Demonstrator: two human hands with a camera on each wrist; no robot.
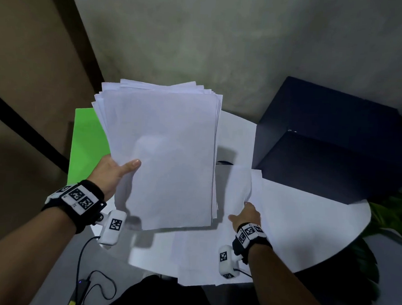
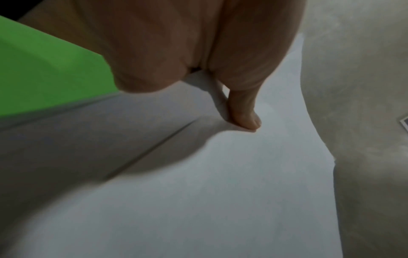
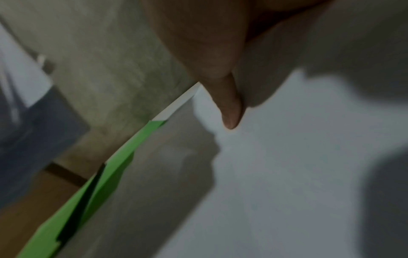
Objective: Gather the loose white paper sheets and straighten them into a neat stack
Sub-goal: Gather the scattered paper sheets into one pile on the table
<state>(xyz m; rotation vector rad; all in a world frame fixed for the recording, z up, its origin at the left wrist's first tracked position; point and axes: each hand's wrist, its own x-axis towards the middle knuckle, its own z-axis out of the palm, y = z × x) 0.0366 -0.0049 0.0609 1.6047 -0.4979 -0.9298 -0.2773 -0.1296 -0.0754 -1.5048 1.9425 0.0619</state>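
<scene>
A thick, uneven stack of white sheets (image 1: pixel 163 150) is lifted above the round white table (image 1: pixel 331 231). My left hand (image 1: pixel 115 171) grips the stack's left edge, thumb on top and fingers hidden beneath. The left wrist view shows that thumb (image 2: pixel 243 115) pressed on the top sheet (image 2: pixel 220 192). More loose white sheets (image 1: pixel 213 258) lie spread on the table below. To the right, my right hand (image 1: pixel 245 213) pinches the near edge of one loose sheet (image 1: pixel 240 184), which curls upward. The right wrist view is blurred; its thumb (image 3: pixel 232 118) lies on white paper (image 3: pixel 287 174).
A bright green sheet (image 1: pixel 86 141) lies at the table's left, under the stack. A dark blue box (image 1: pixel 324 140) stands at the back right. Green plant leaves (image 1: pixel 389 220) reach past the table's right rim. Black cables (image 1: pixel 90 284) hang near my body.
</scene>
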